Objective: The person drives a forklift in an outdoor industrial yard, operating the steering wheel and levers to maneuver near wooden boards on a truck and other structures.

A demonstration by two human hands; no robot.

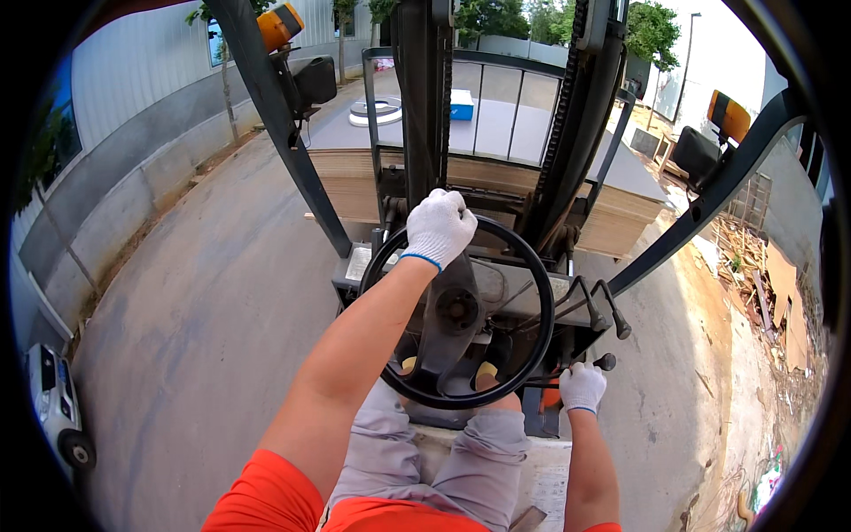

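Two gloved hands on forklift controls

Two hands in white knit gloves were at the controls when we looked down from the head camera. We found the left hand (439, 226) clenched around the top of the black steering wheel (532, 266), the fist closed on the rim or on a knob there; we could not tell which. The bare left forearm ran from the lower edge of the view up across the wheel's hub.

We found the right hand (581, 387) lower and to the right, its fingers curled around a black lever (605, 362) beside the seat; the grip was closed, though the glove hid the part of the lever that was held. Just above it, two more levers (612, 310) with black knobs stood untouched beside the dashboard.

We noted the mast (425, 97) with its chains rising straight ahead of the wheel. Beyond it lay a stack of flat wooden boards (355, 182) with a grey top sheet, on which sat a blue box (461, 105) and a white ring-shaped object (377, 112). We saw a concrete yard (204, 301) to the left, a white car (55, 408) at the lower left edge, and scrap wood and cardboard (771, 284) strewn on the right.
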